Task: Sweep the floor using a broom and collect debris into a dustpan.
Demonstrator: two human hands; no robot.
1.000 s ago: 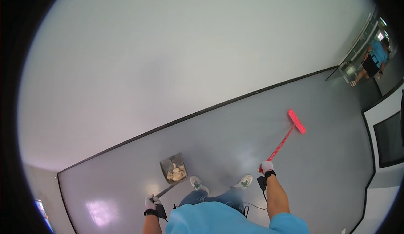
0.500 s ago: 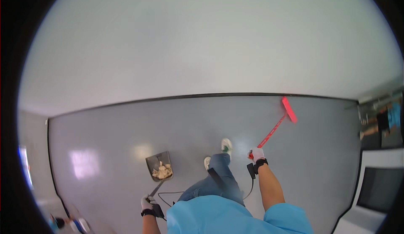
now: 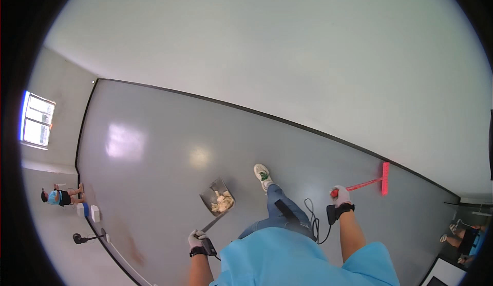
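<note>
Broom (image 3: 385,178) swung rightward, perhaps touching black skirting (image 3: 308,128).

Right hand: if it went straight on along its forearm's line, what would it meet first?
Probably the white wall, across the gray floor. The red broom gripped by the right hand angles off rightward. Hand height and depth are unclear here.
</note>
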